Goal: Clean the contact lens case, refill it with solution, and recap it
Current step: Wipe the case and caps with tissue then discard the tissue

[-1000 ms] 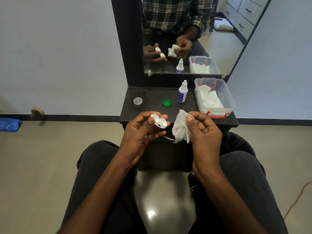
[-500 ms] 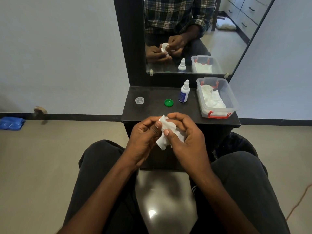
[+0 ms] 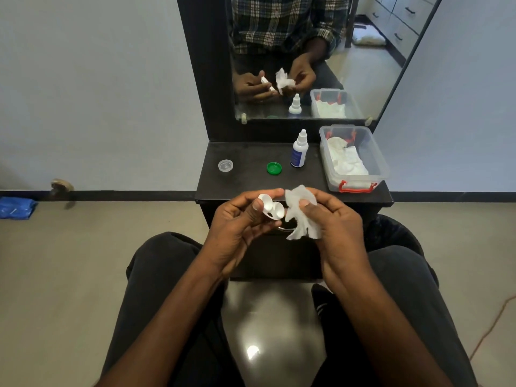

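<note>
The lower edge of the contact lens case (image 3: 271,209) sits hidden behind the left hand (image 3: 240,224), and whether its wells hold liquid is too small to tell. The case lies between the left thumb and curled fingertips, which pinch it, its two white cups tilted and uncapped. Just right of it, apart, the right hand (image 3: 332,219) pinches a crumpled white tissue (image 3: 300,216) under thumb and fingers. Beyond the fingertips lie a green cap (image 3: 274,168), a clear cap (image 3: 225,165) and a solution bottle (image 3: 299,148).
</note>
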